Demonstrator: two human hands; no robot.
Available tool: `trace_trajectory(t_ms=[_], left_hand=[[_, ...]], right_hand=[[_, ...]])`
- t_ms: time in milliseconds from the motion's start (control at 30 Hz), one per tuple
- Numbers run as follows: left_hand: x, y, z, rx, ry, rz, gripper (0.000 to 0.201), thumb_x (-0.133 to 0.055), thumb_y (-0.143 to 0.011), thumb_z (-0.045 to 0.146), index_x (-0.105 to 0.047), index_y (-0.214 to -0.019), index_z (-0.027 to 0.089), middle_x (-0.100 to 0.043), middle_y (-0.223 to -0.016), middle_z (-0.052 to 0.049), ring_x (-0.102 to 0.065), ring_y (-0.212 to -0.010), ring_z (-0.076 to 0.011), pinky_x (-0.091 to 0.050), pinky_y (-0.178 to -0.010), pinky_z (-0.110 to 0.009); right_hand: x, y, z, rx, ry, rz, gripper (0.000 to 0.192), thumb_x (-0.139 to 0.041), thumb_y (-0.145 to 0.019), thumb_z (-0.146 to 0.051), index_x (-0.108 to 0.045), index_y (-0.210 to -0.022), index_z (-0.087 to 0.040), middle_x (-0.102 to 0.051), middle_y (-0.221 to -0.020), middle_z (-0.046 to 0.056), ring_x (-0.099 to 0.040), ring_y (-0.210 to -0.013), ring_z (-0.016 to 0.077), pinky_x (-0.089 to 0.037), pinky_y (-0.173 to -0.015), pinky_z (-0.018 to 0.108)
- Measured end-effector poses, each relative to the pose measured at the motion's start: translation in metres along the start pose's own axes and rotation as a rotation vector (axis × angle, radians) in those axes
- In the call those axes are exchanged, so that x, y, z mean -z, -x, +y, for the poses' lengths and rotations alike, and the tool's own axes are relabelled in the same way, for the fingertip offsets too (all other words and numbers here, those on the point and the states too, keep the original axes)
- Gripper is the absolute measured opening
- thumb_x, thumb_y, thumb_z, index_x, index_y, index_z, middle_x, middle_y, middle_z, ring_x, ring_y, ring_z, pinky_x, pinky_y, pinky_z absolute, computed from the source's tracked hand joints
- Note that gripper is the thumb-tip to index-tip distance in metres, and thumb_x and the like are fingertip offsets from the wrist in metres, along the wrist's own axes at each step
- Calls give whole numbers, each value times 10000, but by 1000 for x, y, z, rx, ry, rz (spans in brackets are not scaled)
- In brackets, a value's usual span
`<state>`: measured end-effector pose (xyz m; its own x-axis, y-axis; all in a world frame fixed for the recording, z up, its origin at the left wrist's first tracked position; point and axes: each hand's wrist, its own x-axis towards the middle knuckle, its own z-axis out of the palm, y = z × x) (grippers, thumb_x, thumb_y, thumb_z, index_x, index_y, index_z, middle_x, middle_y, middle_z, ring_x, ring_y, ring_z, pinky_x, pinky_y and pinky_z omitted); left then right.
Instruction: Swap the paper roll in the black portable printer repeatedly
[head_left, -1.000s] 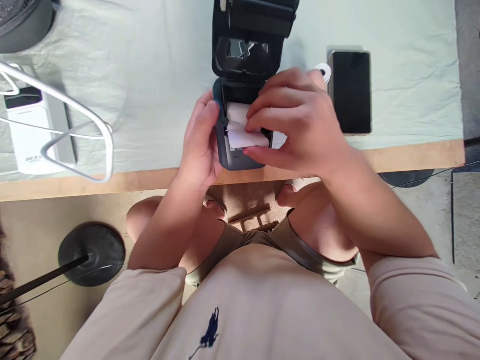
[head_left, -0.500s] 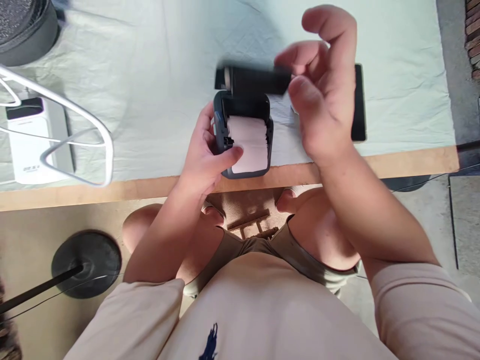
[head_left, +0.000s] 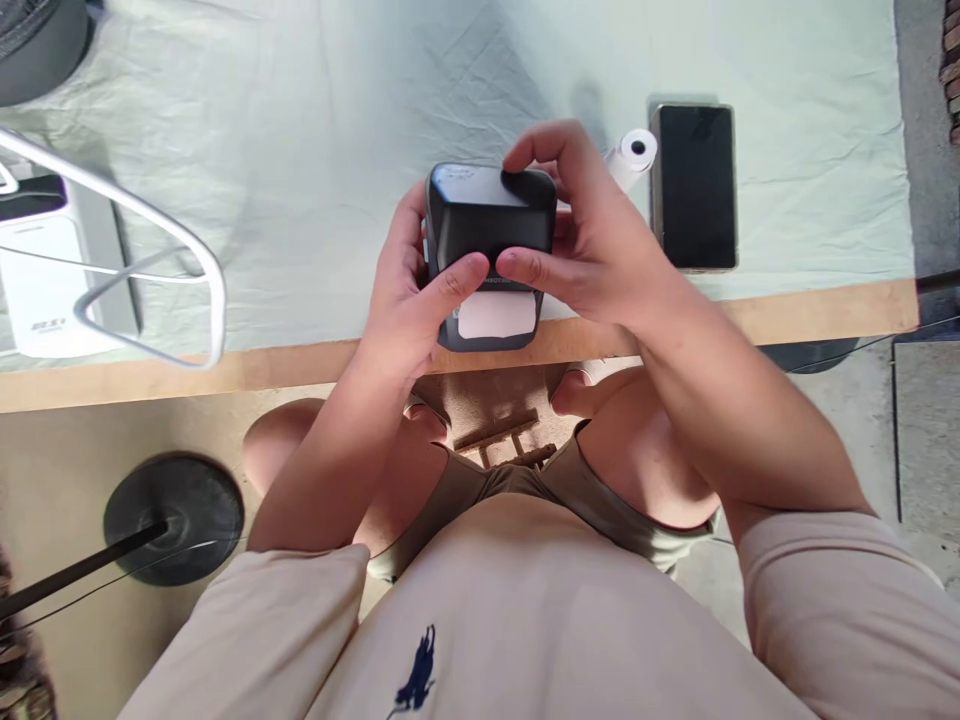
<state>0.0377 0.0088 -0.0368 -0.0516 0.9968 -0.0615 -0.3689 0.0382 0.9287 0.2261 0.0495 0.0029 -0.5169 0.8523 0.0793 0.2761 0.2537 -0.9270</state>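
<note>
A small dark portable label printer (head_left: pixel 487 228) is held over the table's front edge, its lid down. White paper (head_left: pixel 496 316) shows on its near side, below the lid. My left hand (head_left: pixel 424 290) wraps round the printer's left side, thumb on the lid's near edge. My right hand (head_left: pixel 585 225) grips the right side, with its thumb beside the left one and a finger on the lid's top. Just beyond the right hand lies a white paper roll (head_left: pixel 634 158) with a dark core, partly hidden by that hand.
A dark-screened phone-like device (head_left: pixel 697 187) lies to the right of the roll. On the left are a white box-shaped device (head_left: pixel 52 290), a white cable (head_left: pixel 202 250) and a round dark object (head_left: pixel 45 50). The table's wooden edge (head_left: pixel 300 362) runs along the front.
The printer's lid has swung from raised to down over the paper. My right hand has come down and left onto the printer, uncovering the paper roll and the phone-like device.
</note>
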Motion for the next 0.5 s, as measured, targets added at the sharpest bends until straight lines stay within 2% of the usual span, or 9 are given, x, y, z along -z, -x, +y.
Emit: trace_trajectory(t_ms=[67, 133, 200, 267, 333, 367, 433, 500], left_hand=[[4, -5, -4, -76, 46, -117, 510, -933, -744, 478, -722, -1189, 343, -747, -1148, -26, -703, -1177, -305, -625, -943, -394], [9, -11, -8, -122, 97, -218, 511, -904, -765, 580, -741, -1174, 322, -760, -1077, -32, -729, -1061, -297, -647, -834, -382], [13, -16, -10, -137, 126, -244, 509, -815, -845, 644, -746, -1194, 280, -766, -1110, -49, -709, -1103, -296, -643, -892, -391], [14, -18, -9, -149, 150, -239, 456, -754, -930, 590, -739, -1213, 233, -764, -1135, -58, -674, -1185, -292, -610, -1005, -402], [12, -17, -6, -152, 177, -228, 311, -639, -1043, 447, -730, -1197, 193, -760, -1117, -70, -663, -1205, -276, -579, -1053, -404], [9, -16, -4, -138, 189, -211, 284, -525, -1100, 363, -728, -1174, 179, -756, -1115, -80, -668, -1192, -263, -574, -1047, -398], [3, -14, 1, -88, 202, -151, 403, -337, -1136, 237, -733, -1117, 162, -752, -1098, -94, -689, -1121, -244, -585, -978, -373], [-5, -12, 6, -29, 256, -52, 419, -335, -1123, 187, -747, -1059, 150, -752, -1048, -96, -705, -1048, -249, -601, -885, -357]], right_hand=[[0, -2, 1, 3, -41, 6, 531, -777, -846, -504, -501, -1256, -310, -625, -1203, 30, -652, -936, 178, -531, -721, 276], [-1, -4, 4, 30, -87, 11, 523, -789, -839, -514, -517, -1234, -306, -634, -1128, 22, -658, -962, 191, -541, -735, 281], [0, -5, 6, 74, -73, 48, 449, -761, -866, -472, -546, -1220, -299, -649, -1164, 28, -663, -1067, 211, -563, -811, 301], [2, -6, 6, 120, -17, 101, 374, -708, -901, -429, -582, -1219, -278, -649, -1293, 50, -639, -1214, 234, -570, -913, 335], [5, -6, 6, 154, 12, 114, 375, -682, -912, -441, -603, -1232, -261, -641, -1393, 66, -616, -1294, 247, -575, -966, 360], [6, -6, 6, 164, 9, 100, 395, -686, -907, -446, -606, -1246, -260, -639, -1424, 65, -613, -1313, 250, -581, -986, 369], [10, -5, 4, 156, -1, 36, 452, -725, -879, -425, -596, -1285, -276, -628, -1474, 39, -608, -1338, 248, -587, -1050, 376], [14, -4, 4, 114, 7, -34, 527, -767, -852, -377, -573, -1335, -295, -580, -1546, 5, -583, -1387, 235, -558, -1149, 374]])
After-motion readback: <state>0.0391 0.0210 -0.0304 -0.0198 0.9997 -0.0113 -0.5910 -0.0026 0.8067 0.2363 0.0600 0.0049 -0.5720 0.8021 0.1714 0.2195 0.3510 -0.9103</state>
